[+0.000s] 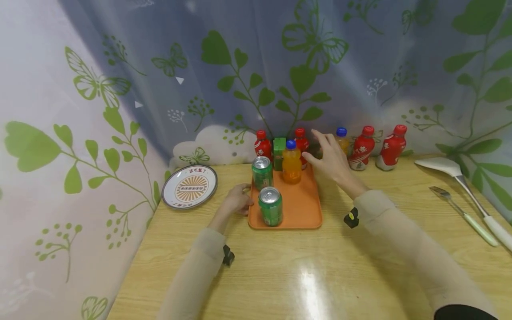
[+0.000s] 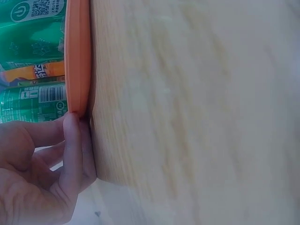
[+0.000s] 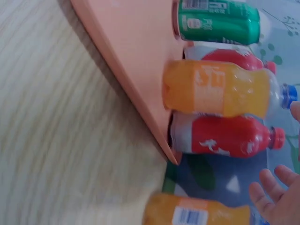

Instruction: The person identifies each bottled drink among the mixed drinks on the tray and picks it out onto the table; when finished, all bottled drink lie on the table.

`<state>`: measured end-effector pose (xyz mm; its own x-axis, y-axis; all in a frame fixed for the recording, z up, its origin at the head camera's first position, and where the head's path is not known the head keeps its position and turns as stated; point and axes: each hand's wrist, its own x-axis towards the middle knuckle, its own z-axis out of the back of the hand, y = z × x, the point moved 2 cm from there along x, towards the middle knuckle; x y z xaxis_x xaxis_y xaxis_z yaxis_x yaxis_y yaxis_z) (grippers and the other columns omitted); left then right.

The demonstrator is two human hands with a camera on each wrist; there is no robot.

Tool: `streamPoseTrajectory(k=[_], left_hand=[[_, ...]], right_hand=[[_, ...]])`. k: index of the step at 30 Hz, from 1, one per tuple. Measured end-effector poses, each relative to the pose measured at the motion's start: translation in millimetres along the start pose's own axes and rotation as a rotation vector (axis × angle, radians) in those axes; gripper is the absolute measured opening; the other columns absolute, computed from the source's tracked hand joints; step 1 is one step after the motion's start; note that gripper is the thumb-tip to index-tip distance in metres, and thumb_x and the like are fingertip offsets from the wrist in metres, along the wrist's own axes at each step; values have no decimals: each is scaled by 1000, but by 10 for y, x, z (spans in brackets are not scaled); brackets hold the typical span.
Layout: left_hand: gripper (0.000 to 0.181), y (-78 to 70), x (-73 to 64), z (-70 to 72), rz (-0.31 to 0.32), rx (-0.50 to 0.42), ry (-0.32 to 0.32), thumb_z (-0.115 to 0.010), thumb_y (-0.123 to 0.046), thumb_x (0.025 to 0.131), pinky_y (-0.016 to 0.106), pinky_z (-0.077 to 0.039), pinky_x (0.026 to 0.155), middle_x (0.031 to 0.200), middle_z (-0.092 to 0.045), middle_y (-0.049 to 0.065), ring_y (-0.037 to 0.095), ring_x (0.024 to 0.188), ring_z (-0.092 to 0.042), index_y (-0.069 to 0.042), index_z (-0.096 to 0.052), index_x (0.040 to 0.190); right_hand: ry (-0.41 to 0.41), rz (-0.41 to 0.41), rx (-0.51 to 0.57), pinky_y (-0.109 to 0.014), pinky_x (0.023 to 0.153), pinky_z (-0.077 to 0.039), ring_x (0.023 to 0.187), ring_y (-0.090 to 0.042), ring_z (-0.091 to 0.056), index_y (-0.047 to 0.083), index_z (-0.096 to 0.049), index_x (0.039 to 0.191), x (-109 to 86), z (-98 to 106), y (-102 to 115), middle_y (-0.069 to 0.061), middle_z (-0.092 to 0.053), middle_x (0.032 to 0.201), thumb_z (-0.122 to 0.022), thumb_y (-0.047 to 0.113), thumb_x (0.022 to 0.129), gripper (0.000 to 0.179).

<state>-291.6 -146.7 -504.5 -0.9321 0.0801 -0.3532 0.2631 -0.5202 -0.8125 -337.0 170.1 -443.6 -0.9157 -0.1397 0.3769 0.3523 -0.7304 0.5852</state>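
An orange tray [image 1: 300, 204] lies on the table. My left hand [image 1: 238, 200] grips its left rim, fingertips pinching the edge in the left wrist view. Two green drink cans, one nearer [image 1: 271, 211] and one farther [image 1: 262, 175], stand along the tray's left side. An orange drink bottle [image 1: 292, 166] with a blue cap stands behind them, in front of a green carton [image 1: 279, 153] and two red bottles, left [image 1: 262, 146] and right [image 1: 302, 143]. Beside the tray's back right corner, my right hand [image 1: 332, 155] has its fingers spread, holding nothing, close to the bottle tops.
Right of the tray, against the curtain, stand another blue-capped orange bottle [image 1: 342, 141] and two more red bottles, one [image 1: 362, 149] beside the other [image 1: 392, 149]. A plate [image 1: 170, 191] lies at left; a fork [image 1: 480, 230] and a white-headed ladle [image 1: 440, 165] lie far right.
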Motion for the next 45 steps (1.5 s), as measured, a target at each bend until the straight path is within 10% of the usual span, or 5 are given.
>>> streamPoseTrajectory(k=[20, 32, 39, 45], left_hand=[[73, 41, 27, 10, 13, -4, 15, -65, 9, 93, 18, -58, 49, 85, -60, 6, 14, 66, -60, -9, -43, 160], [71, 30, 33, 3, 27, -3, 16, -65, 8, 95, 17, -58, 50, 86, -61, 6, 14, 67, -61, -10, -43, 160], [71, 21, 24, 3, 32, 1, 16, -64, 8, 95, 17, -58, 50, 86, -60, 6, 14, 67, -61, -10, -43, 161], [71, 9, 12, 9, 22, 13, 8, -65, 8, 94, 17, -58, 49, 87, -60, 6, 14, 67, -61, -9, -44, 160]], right_hand=[[74, 1, -76, -35, 64, -42, 96, -32, -49, 27, -35, 165, 2, -489, 94, -15, -50, 125, -66, 62, 97, 83], [-4, -28, -75, -51, 76, -57, 102, -38, -56, 20, -41, 162, -10, -589, 167, -20, -53, 132, -70, 55, 97, 79], [-43, -23, -13, -67, 103, -56, 127, -46, -59, 16, -48, 158, -26, -599, 189, -22, -57, 148, -75, 47, 96, 74], [-46, -13, 34, -59, 94, -59, 113, -40, -65, 14, -52, 155, -39, -583, 214, -18, -65, 139, -78, 42, 94, 71]])
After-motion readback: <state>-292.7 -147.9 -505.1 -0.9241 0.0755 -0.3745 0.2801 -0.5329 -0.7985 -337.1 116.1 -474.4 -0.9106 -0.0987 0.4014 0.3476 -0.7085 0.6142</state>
